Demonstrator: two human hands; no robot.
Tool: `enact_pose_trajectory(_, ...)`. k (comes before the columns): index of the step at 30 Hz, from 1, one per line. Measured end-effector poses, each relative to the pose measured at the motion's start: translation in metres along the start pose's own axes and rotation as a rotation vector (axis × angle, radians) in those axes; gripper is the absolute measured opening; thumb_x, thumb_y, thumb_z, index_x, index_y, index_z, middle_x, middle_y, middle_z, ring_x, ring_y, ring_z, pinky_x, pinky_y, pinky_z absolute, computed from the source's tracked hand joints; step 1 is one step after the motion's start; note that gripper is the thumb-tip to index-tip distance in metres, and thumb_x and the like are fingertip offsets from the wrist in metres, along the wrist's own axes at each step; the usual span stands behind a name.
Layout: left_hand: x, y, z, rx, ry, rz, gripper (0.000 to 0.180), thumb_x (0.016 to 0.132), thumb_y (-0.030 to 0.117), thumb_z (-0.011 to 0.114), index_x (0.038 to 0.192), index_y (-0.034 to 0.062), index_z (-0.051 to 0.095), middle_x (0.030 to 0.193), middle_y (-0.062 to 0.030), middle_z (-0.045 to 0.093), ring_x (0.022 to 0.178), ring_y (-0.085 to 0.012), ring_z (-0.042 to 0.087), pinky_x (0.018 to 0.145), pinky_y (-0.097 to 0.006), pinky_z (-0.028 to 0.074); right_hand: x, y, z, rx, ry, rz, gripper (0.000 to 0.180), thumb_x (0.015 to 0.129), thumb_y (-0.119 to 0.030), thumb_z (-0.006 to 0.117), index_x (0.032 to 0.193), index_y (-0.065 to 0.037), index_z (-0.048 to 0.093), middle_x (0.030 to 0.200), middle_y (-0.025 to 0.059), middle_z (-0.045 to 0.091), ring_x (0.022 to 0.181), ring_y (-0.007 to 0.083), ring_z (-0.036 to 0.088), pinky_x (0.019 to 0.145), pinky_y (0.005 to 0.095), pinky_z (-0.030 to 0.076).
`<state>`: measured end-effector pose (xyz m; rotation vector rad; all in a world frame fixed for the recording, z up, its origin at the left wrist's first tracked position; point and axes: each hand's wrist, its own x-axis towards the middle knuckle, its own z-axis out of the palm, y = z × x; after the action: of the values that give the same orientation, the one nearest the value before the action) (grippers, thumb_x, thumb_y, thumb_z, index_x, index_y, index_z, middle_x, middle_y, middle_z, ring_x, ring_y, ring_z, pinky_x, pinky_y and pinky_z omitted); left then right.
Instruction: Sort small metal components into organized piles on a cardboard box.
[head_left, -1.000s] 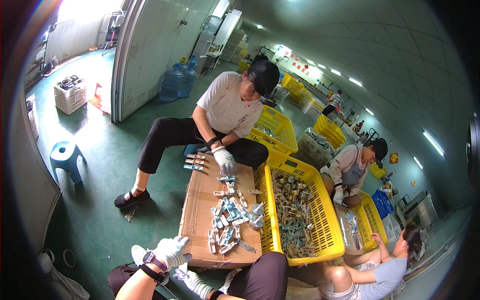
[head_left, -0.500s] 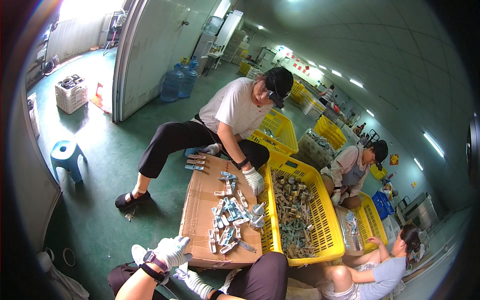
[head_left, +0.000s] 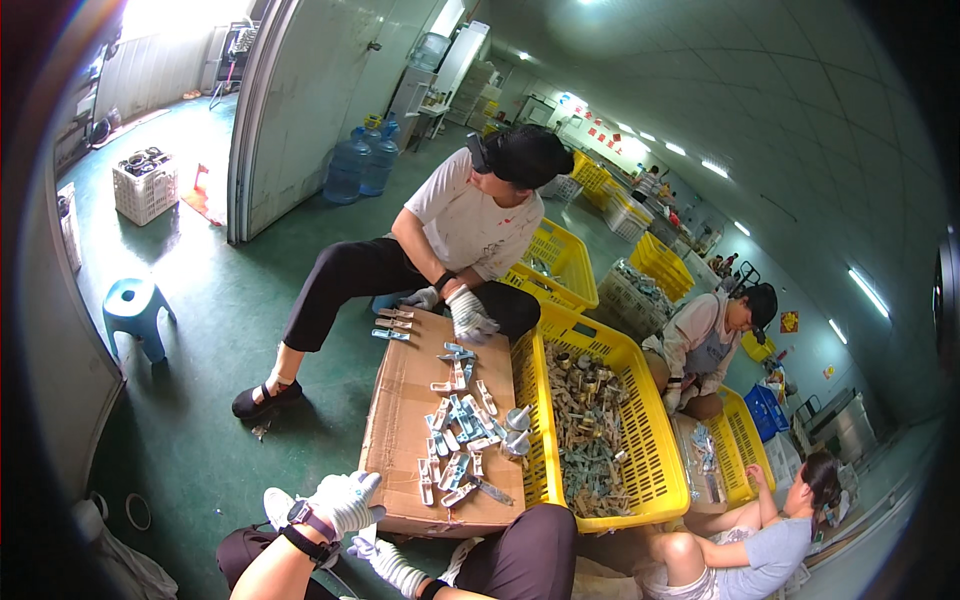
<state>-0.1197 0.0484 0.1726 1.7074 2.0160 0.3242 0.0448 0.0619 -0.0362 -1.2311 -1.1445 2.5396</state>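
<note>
My left hand [head_left: 343, 503], in a white knit glove with a watch at the wrist, is closed beside the near left corner of the cardboard box [head_left: 410, 400]. A pale edge shows under its fingers; the rest is hidden. Just below, my right hand [head_left: 395, 568], also gloved, is closed near a small whitish piece whose kind I cannot make out. On the box top lie several blue and beige clips [head_left: 465, 415], like clothespins, in a loose heap. Three more clips [head_left: 393, 323] are lined up at the far left edge. Two metal cylindrical pieces [head_left: 516, 443] stand at the right edge.
A yellow crate [head_left: 665, 490] full of clips and metal parts adjoins the box. Across from me sits a co-worker [head_left: 490, 210] with gloved hands near the box's far edge. Two other people sit at right. A blue stool [head_left: 135, 305] and water bottles [head_left: 347, 165] stand at left.
The co-worker across from me has drawn a gloved hand back from the box's right edge toward their body and turned their head. My hands look unchanged.
</note>
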Motion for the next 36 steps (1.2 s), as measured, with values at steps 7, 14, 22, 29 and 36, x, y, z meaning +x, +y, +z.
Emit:
enact_pose_trajectory(7,0.0,0.0,0.0,0.0,0.033,0.02,0.054,0.082,0.04,0.06,0.124,0.0072,0.049,0.117,-0.0187,0.056,0.1,-0.0363,0.06,0.086,-0.043,0.048,0.01,0.01,-0.01,0.015,-0.078,-0.027,0.022,0.097,-0.018,0.05,0.106,0.002,0.054,0.098,0.0134,0.061,0.095,0.0233,0.057,0.088,0.0339,0.046)
enact_pose_trajectory(14,0.001,0.002,-0.002,-0.005,0.031,0.024,0.052,0.082,0.039,0.061,0.121,0.0072,0.049,0.116,-0.0187,0.057,0.1,-0.0366,0.06,0.087,-0.043,0.048,0.012,0.008,-0.011,0.102,-0.066,0.011,0.022,0.099,-0.015,0.045,0.112,0.002,0.052,0.101,0.0125,0.059,0.096,0.0223,0.057,0.085,0.0315,0.047)
enact_pose_trajectory(22,0.001,-0.004,0.005,-0.009,0.028,0.006,0.05,0.082,0.039,0.061,0.12,0.0079,0.05,0.116,-0.0184,0.057,0.099,-0.0364,0.06,0.085,-0.043,0.049,0.005,0.003,-0.004,-0.027,-0.048,0.038,0.033,0.1,-0.011,0.033,0.128,0.002,0.043,0.115,0.0143,0.054,0.107,0.0253,0.053,0.092,0.0312,0.048)
enact_pose_trajectory(29,0.003,0.002,0.003,0.016,0.036,0.015,0.051,0.081,0.04,0.061,0.12,0.0081,0.05,0.115,-0.0185,0.057,0.099,-0.0359,0.06,0.085,-0.043,0.049,0.014,0.011,-0.014,0.048,-0.056,0.055,0.033,0.1,-0.012,0.033,0.128,0.001,0.044,0.116,0.0142,0.054,0.107,0.0254,0.053,0.096,0.0324,0.045)
enact_pose_trajectory(36,0.002,0.001,0.002,0.009,0.022,0.009,0.053,0.082,0.04,0.061,0.122,0.0081,0.049,0.116,-0.0184,0.057,0.099,-0.0363,0.06,0.086,-0.043,0.049,0.002,-0.001,-0.005,-0.178,-0.069,-0.018,0.028,0.099,-0.009,0.039,0.124,0.0,0.048,0.109,0.0102,0.057,0.099,0.0212,0.056,0.089,0.0288,0.048)
